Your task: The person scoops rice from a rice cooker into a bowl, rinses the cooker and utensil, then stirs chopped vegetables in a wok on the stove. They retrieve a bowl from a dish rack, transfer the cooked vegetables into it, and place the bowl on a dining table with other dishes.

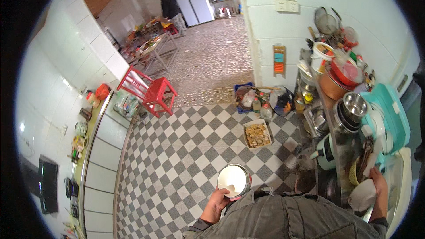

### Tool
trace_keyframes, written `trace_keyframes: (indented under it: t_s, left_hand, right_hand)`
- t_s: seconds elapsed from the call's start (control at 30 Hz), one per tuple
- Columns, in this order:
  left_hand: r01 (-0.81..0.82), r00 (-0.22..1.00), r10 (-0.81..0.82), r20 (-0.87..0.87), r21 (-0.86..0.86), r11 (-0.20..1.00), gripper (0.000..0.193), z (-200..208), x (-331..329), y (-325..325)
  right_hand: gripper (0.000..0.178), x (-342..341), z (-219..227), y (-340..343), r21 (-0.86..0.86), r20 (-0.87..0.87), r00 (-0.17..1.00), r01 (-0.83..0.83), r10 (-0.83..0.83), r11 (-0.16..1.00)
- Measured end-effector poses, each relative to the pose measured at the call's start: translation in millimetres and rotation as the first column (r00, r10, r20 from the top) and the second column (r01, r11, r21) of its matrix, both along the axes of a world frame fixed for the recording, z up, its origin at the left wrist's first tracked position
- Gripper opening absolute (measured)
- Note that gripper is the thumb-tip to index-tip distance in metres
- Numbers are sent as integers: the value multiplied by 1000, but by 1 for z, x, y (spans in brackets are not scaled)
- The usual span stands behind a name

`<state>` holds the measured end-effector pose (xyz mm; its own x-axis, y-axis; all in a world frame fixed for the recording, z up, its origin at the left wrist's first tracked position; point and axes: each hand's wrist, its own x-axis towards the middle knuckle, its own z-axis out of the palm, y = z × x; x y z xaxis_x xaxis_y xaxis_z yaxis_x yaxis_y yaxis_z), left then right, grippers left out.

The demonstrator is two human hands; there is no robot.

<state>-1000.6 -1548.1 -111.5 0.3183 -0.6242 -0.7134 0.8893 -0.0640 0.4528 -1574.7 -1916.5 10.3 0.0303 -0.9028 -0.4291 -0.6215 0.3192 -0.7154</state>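
My left hand [217, 202] grips a round open tin [233, 180] in front of my waist, its thumb over the rim. The tin is white inside, and a small pale shape lies low in it; whether that is contents or a scoop I cannot make out. Far to the right, beside the metal shelf [336, 146], my right hand [378, 185] is closed at the edge of a pale, rounded, dish-like thing [362, 198]. Most of those fingers are hidden. A yellowish woven basket [354, 171] is close to that hand.
Steel bowls [354, 105], a turquoise bin [392, 115] and red basins [345, 71] crowd the shelf. A box of brownish pieces [257, 134] sits on the checkered floor. A red chair [158, 93] stands by the doorway; a person [171, 9] is near the fridge [193, 1].
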Motion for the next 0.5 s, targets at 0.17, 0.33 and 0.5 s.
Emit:
trace_keyframes:
  t_s: [0.17, 0.33, 0.5]
  left_hand:
    - [-21, 995, 12, 95, 94, 995, 66, 10, 52, 59]
    - [-85, 972, 50, 229, 146, 986, 70, 13, 122, 138]
    - [-361, 918, 321, 232, 158, 919, 67, 24, 170, 231]
  right_hand:
    - [39, 75, 8, 31, 28, 586, 804, 103, -100, 994]
    - [44, 236, -33, 63, 103, 649, 760, -56, -24, 993]
    - [49, 410, -89, 89, 137, 667, 684, -502, 295, 854]
